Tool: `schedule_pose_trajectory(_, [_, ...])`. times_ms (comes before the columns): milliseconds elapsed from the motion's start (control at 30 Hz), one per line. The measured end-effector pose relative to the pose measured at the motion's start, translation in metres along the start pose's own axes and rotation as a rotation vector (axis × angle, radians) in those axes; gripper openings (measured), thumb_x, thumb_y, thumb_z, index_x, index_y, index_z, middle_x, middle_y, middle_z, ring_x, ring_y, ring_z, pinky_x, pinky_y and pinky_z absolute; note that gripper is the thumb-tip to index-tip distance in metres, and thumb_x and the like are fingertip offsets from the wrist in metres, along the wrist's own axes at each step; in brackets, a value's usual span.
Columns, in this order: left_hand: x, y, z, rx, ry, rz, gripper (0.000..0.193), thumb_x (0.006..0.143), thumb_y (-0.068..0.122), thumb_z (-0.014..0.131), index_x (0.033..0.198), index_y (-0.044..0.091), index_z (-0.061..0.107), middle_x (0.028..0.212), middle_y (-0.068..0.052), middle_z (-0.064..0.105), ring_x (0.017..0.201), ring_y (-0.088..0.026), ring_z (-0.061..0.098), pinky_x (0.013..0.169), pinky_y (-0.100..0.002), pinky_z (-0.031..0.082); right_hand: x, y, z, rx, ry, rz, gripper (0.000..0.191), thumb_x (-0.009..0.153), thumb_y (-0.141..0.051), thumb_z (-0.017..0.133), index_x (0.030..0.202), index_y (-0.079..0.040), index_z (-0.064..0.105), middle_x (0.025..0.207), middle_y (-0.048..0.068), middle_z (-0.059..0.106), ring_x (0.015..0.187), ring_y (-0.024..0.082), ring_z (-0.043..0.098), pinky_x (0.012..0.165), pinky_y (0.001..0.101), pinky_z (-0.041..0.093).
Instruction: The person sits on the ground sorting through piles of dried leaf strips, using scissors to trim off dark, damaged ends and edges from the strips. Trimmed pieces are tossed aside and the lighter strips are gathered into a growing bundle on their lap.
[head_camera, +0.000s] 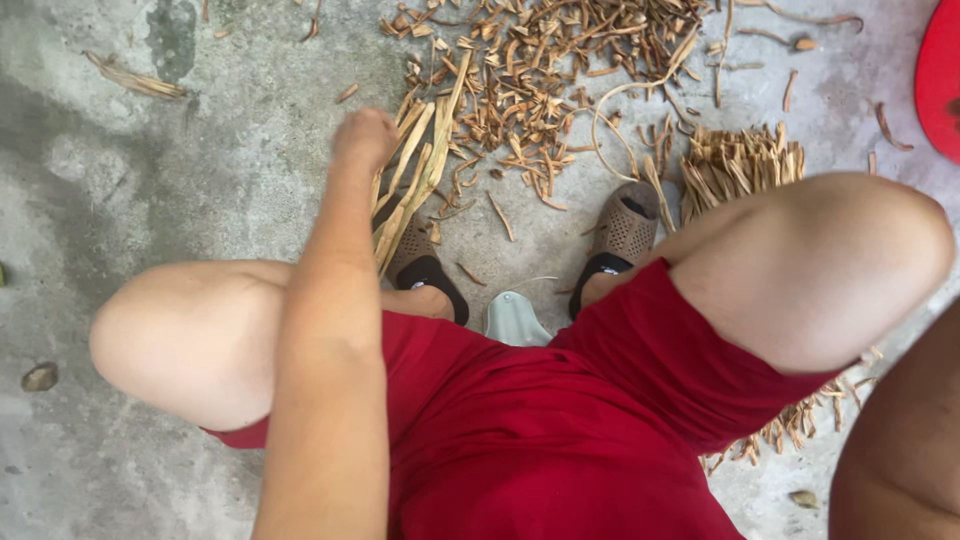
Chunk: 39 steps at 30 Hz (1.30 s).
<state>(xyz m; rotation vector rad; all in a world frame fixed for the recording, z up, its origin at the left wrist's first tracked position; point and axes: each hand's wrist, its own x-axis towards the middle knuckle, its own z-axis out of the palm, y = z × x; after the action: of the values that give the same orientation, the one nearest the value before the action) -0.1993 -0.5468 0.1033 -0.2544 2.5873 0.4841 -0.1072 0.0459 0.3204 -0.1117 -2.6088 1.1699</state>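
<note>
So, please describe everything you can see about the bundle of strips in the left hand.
The bundle of strips is pale tan, flat and long, looking like dry split cane or bamboo. The left hand is closed around its upper part. The strips slant and fan out unevenly, lower ends reaching down by the brown sandal.

Two brown sandals (622, 232) beside one grey stool (514, 320). One fist (364, 138) gripping several pale strips (408, 190) beyond the stool. One stacked bundle (738, 162) right of it, chips (540, 70) uncountable.

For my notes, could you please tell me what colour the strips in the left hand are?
The strips are pale tan, like dry wood; the head view shows them.
</note>
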Motion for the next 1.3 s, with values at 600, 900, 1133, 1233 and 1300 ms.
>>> schedule_pose_trajectory(600, [0.018, -0.015, 0.065, -0.052, 0.266, -0.147, 0.016, 0.089, 0.029, 0.071, 0.097, 0.015, 0.071, 0.106, -0.014, 0.073, 0.101, -0.036, 0.068, 0.085, -0.049, 0.055, 0.044, -0.224, 0.105, 0.364, -0.326, 0.144, 0.037, 0.092, 0.003, 0.078, 0.125, 0.001, 0.062, 0.094, 0.005, 0.071, 0.083, 0.008, 0.072, 0.074, 0.0220, 0.063])
schedule_pose_trajectory(900, [0.032, 0.003, 0.006, -0.978, 0.393, 0.007, 0.020, 0.091, 0.020, 0.063, 0.110, 0.012, 0.063, 0.077, 0.000, 0.070, 0.067, -0.014, 0.067, 0.063, -0.032, 0.056, 0.057, -0.197, 0.128, 0.364, -0.391, 0.077, 0.043, 0.094, 0.001, 0.083, 0.132, 0.000, 0.064, 0.093, 0.000, 0.068, 0.080, 0.005, 0.065, 0.070, 0.0208, 0.057])
schedule_pose_trajectory(1133, [-0.020, 0.079, -0.120, -1.111, 0.265, 0.210, 0.026, 0.106, 0.035, 0.054, 0.109, 0.012, 0.066, 0.074, 0.000, 0.061, 0.056, -0.008, 0.049, 0.050, -0.025, 0.039, 0.055, -0.202, 0.132, 0.312, -0.338, -0.029, 0.050, 0.091, -0.011, 0.088, 0.133, 0.000, 0.062, 0.090, -0.001, 0.068, 0.079, 0.005, 0.062, 0.067, 0.0197, 0.051])
schedule_pose_trajectory(1233, [-0.058, 0.109, -0.169, -1.234, 0.199, 0.371, 0.025, 0.110, 0.032, 0.052, 0.106, 0.010, 0.064, 0.083, 0.001, 0.066, 0.064, -0.004, 0.059, 0.058, -0.022, 0.051, 0.051, -0.208, 0.130, 0.408, -0.311, -0.040, 0.056, 0.090, -0.017, 0.088, 0.135, -0.002, 0.060, 0.097, -0.001, 0.068, 0.088, 0.007, 0.063, 0.076, 0.0208, 0.053])
schedule_pose_trajectory(1300, [-0.086, 0.124, -0.193, -1.240, 0.194, 0.455, 0.022, 0.110, 0.030, 0.054, 0.108, 0.010, 0.064, 0.086, 0.001, 0.067, 0.066, -0.004, 0.059, 0.059, -0.022, 0.051, 0.047, -0.214, 0.130, 0.459, -0.318, 0.021, 0.064, 0.086, -0.023, 0.089, 0.139, -0.004, 0.058, 0.096, 0.001, 0.064, 0.087, 0.009, 0.059, 0.075, 0.0239, 0.051])
